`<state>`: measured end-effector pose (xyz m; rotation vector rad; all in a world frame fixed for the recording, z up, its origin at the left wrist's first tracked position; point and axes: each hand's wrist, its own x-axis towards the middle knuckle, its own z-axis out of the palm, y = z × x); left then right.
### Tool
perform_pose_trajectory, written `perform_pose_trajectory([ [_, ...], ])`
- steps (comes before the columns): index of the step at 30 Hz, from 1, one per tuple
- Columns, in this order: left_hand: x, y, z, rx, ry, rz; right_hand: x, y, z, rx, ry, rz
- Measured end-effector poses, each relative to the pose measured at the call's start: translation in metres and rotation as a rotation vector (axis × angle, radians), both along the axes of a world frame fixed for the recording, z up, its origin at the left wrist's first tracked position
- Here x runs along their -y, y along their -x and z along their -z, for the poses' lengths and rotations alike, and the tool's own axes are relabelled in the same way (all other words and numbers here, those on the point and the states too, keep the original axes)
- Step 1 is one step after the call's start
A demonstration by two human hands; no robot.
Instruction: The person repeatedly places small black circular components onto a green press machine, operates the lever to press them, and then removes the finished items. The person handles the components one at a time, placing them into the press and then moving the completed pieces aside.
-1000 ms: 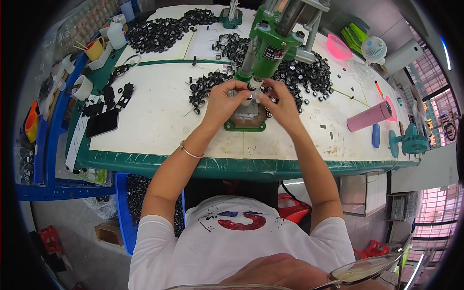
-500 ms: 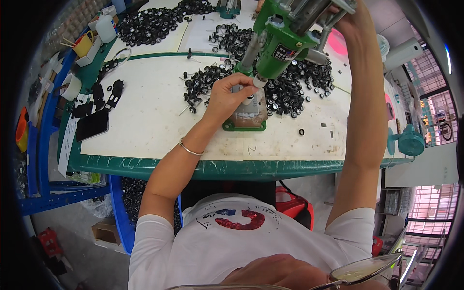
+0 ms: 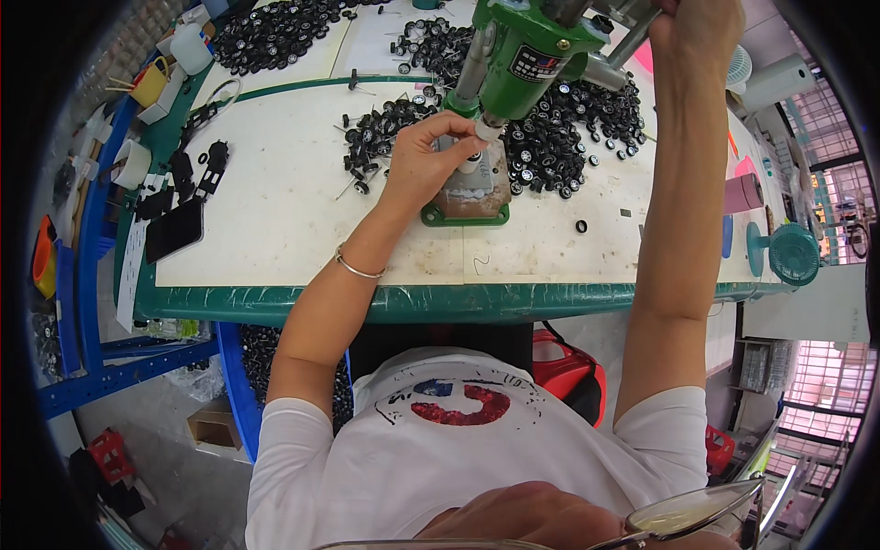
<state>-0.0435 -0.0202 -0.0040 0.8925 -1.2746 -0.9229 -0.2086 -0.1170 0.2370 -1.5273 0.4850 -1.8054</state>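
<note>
Head view, with the base [image 3: 466,217] of the green press [image 3: 524,69] as the dial's centre. The press stands on the pale surface [image 3: 275,206], its column leaning toward one o'clock.

The left hand [image 3: 418,161] is at ten o'clock, close against the press. Its forearm slants up from seven o'clock, a bracelet [image 3: 359,266] near the wrist. The wrist is nearly straight, the fingers bent, with thumb and forefinger brought together in a pinch beside the pale tip [image 3: 489,131] under the ram; whether that grip has hold of a small part cannot be told. Just below the fingertips a small pale post [image 3: 471,165] rises from the base.

The right hand [image 3: 694,35] is raised at two o'clock, its arm climbing from four o'clock. Its grip is curled closed around the end of the metal lever [image 3: 634,38], partly cut by the upper edge.

Small black wheels [image 3: 568,137] lie heaped at two o'clock, more at ten; a single black ring [image 3: 581,226] lies near four o'clock.
</note>
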Motion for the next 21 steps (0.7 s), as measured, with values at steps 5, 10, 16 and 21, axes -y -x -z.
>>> perform_pose_trajectory([
  [5,-0.003,0.002,0.001,-0.025,-0.029,0.002,-0.053,-0.004,0.016,0.072,0.310,-0.078],
  [10,-0.004,0.002,0.000,0.007,-0.028,-0.030,-0.055,0.016,0.033,0.088,0.421,-0.205],
  [16,-0.001,0.004,0.008,-0.108,-0.007,-0.011,-0.078,-0.006,0.029,0.179,0.302,0.111],
  [21,0.000,0.009,0.010,-0.107,-0.036,-0.024,-0.060,0.003,0.022,0.130,0.191,-0.019],
])
